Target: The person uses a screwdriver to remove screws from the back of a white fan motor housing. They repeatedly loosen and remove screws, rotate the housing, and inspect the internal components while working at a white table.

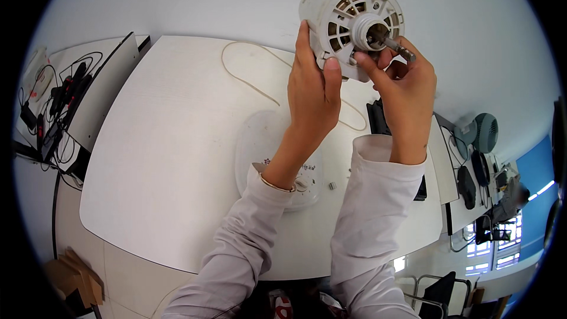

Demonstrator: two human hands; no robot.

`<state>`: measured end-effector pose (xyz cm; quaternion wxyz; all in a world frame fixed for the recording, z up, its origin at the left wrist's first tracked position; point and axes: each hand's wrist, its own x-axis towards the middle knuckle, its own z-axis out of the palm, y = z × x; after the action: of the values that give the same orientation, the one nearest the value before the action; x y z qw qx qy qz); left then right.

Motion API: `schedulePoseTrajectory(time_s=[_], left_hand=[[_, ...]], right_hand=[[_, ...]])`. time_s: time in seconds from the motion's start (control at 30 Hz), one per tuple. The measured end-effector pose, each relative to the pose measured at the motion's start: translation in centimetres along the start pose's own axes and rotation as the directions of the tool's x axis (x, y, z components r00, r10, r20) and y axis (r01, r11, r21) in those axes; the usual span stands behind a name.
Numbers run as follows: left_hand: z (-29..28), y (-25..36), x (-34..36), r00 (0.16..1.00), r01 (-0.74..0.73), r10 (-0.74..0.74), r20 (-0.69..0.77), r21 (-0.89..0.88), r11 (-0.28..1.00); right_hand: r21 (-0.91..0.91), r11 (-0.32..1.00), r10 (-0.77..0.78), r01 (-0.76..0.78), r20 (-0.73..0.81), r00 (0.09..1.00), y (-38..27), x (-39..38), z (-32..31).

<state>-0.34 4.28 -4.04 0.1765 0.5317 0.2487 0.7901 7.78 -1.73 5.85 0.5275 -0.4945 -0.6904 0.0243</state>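
Note:
A white electric fan motor housing (323,15) is raised above the far side of the table, its slotted round front turned toward me. Copper-coloured windings show through the slots. From the threaded collar in the middle a metal shaft (400,49) sticks out to the right. My left hand (313,85) grips the housing from its left and lower side, thumb on the front rim. My right hand (407,85) is closed at the collar's lower right, by the shaft; its exact finger contact is partly hidden. Below my left forearm lies the white fan base (254,142), partly covered.
A cream cord (239,85) loops over the white table (159,159). A small grey piece (332,186) lies beside the base, and a black case (376,118) is partly behind my right arm. Side desks hold tangled black cables (65,94) and a grey-green fan (485,133).

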Motion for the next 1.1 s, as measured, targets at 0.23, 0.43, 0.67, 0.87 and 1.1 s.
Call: schedulePoseTrajectory(time_s=[0.23,0.43,0.67,0.87,1.1], left_hand=[[0.0,0.4,0.1,1.0,0.02,-0.02,0.013,-0.009,1.0],[-0.1,-0.3,0.0,0.999,-0.032,0.032,0.006,0.0,1.0],[-0.1,0.0,-0.1,0.998,0.043,-0.042,0.043,-0.027,0.999],[0.0,0.4,0.0,0.993,0.118,-0.114,0.036,-0.134,0.984],[-0.5,1.6,1.0,0.992,0.122,-0.115,0.041,-0.236,0.964]], right_hand=[[-0.158,0.987,-0.045,0.042,-0.015,0.999,-0.8,-0.4,0.1],[-0.073,0.997,0.033,-0.038,-0.077,0.997,-0.6,-1.0,0.9],[-0.064,0.997,-0.042,0.032,-0.149,0.988,-0.5,-1.3,1.8],[0.012,1.0,-0.003,0.005,-0.126,0.992,-0.4,-1.4,1.5],[0.19,0.981,0.069,-0.041,-0.142,0.987,0.9,-1.8,1.7]])
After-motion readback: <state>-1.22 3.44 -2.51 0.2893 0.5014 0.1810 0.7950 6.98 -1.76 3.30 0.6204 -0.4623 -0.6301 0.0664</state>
